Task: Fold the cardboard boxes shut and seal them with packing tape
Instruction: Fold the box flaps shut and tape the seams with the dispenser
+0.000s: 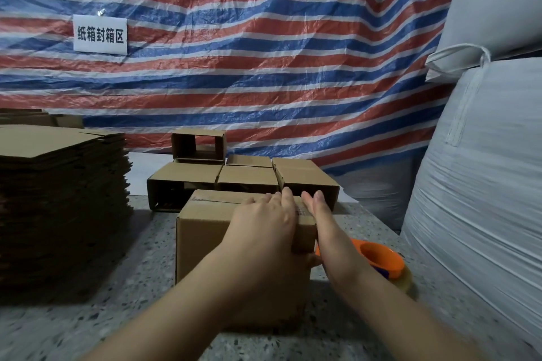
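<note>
At the far left, a tall stack of flattened brown cardboard sheets [63,202] is seen on the speckled grey stone table [140,275]. On the backdrop above it, a white paper sign with black characters [100,34] is fixed to the red, white and blue striped plastic tarpaulin [264,53].

Behind the table's middle, a cluster of small brown cardboard boxes lying on their sides [243,179] is set in rows, with one more open-ended box [199,145] stacked on top; their open ends face the camera and the interiors are too dark to tell what, if anything, is inside.

In front of the cluster stands the closed brown cardboard box being worked on [211,243], its top flaps folded down and a strip of clear tape visible along the seam. The left hand [264,223] is laid flat on the box's top near its right edge, fingers straight and spread. The right hand [316,211] is held edge-on against the box's upper right corner, fingers extended together, nothing gripped.

Just right of the box, partly hidden by the right forearm, an orange plastic tape dispenser with a clear tape roll [384,261] lies on the table. At the far right, large white woven bulk sacks [484,170] are stacked.
</note>
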